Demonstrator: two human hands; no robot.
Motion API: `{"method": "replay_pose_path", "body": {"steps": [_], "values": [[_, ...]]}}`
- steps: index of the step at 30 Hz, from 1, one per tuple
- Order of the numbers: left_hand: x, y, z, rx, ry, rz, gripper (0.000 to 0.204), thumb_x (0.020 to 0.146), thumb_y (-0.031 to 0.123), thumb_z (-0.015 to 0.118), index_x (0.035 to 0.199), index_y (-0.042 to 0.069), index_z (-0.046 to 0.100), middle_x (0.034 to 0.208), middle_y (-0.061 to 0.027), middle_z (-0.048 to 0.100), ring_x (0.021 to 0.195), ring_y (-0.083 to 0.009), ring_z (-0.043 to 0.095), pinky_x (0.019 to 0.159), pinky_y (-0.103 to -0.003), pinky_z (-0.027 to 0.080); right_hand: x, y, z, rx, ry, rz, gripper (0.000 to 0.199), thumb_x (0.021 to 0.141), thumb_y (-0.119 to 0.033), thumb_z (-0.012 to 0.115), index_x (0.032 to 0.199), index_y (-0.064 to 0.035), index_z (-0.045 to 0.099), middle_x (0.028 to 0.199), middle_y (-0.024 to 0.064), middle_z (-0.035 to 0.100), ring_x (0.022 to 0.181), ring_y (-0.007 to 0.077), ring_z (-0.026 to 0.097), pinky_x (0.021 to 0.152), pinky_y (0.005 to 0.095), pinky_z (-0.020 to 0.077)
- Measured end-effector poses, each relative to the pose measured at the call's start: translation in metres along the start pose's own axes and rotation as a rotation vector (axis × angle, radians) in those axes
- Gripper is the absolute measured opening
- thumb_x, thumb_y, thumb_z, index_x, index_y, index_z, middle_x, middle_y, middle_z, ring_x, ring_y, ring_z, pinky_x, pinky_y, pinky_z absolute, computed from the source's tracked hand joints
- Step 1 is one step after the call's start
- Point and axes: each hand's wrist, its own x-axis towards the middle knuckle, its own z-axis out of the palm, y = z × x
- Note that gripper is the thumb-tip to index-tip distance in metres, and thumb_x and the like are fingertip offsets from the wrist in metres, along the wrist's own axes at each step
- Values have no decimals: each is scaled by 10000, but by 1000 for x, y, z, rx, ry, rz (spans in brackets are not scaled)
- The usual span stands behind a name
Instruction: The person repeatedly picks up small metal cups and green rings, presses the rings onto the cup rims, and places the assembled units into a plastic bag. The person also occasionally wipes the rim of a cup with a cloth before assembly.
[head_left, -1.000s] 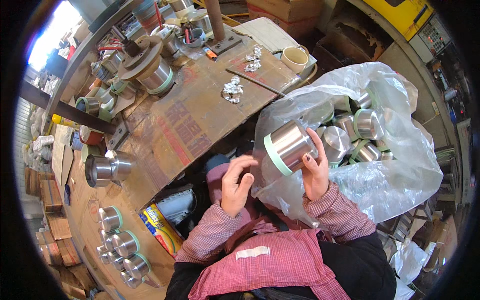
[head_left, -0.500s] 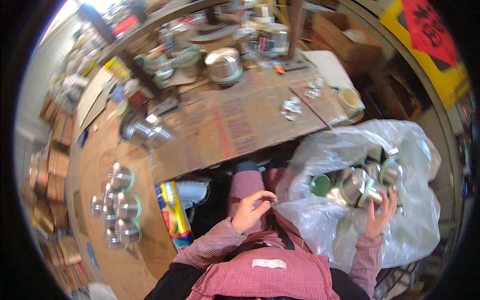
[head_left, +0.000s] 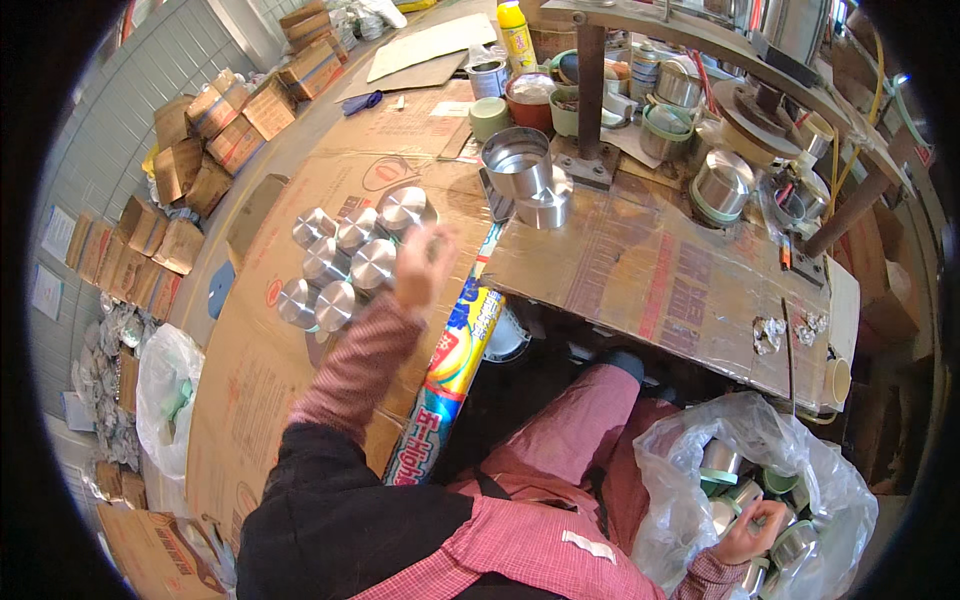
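Note:
My left hand (head_left: 425, 268) is smeared by motion over the cardboard-covered table, beside a group of silver metal cups standing bottom up. Nearest to it are one cup (head_left: 374, 263) and another cup (head_left: 404, 208); contact cannot be made out. My right hand (head_left: 752, 532) is over a clear plastic bag (head_left: 665, 455) at the lower right, with its fingers curled in. Anything within those fingers is hidden. Around it in the bag lie several metal cups with pale green rims, among them a tilted cup (head_left: 720, 462) and another cup (head_left: 795, 545).
Two stacked metal cups (head_left: 517, 163) stand by the iron frame's post (head_left: 590, 105). A bright printed roll or tube (head_left: 447, 375) lies along the table edge beside my lap. Green and brown tubs crowd the back, with a round wheel (head_left: 755, 120). Cardboard boxes (head_left: 235, 130) fill the far left.
The view has swung left. My left hand has gone from above my lap to the cups on the table. My right hand stays at the bag, its formerly spread fingers now curled.

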Motion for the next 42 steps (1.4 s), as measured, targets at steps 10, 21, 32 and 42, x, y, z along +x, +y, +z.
{"method": "replay_pose_path", "body": {"steps": [10, 21, 32, 42], "values": [[84, -104, -39, 520, -607, -373, 1074, 647, 407, 851, 1569, 159, 358, 1439, -251, 473, 1344, -426, 494, 1105, -505, 427, 25, -35, 32, 129, -117, -152, 265, 759, 85, 739, 754, -47, 509, 678, 92, 519, 623, 280, 534, 589, 383, 405], [48, 89, -23, 126, -577, 270, 1031, 553, 246, 922, 1482, 114, 494, 1355, -193, 538, 1243, -398, 540, 1062, -478, 453, 112, -53, 77, 305, -306, -250, 218, 823, -2, 752, 761, -32, 546, 702, 113, 544, 655, 311, 553, 611, 395, 434], [11, 125, 108, -473, -530, -124, 1265, 540, 4, 929, 1602, 95, 248, 1490, -154, 445, 1384, -304, 454, 1143, -425, 416, 278, -56, 315, 574, -30, 81, 1147, 712, -309, 917, 1559, 69, 244, 1509, 267, 460, 1396, 374, 463, 1166, 420, 364], [88, 153, 209, -840, -186, -209, 1306, 639, -134, 822, 1634, 141, 22, 1410, -160, 492, 1277, -266, 526, 1107, -382, 454, 296, -54, 342, 1140, 120, 338, 1036, 733, -139, 884, 1568, -17, 283, 1323, 162, 561, 1208, 263, 568, 1092, 404, 434]]}}
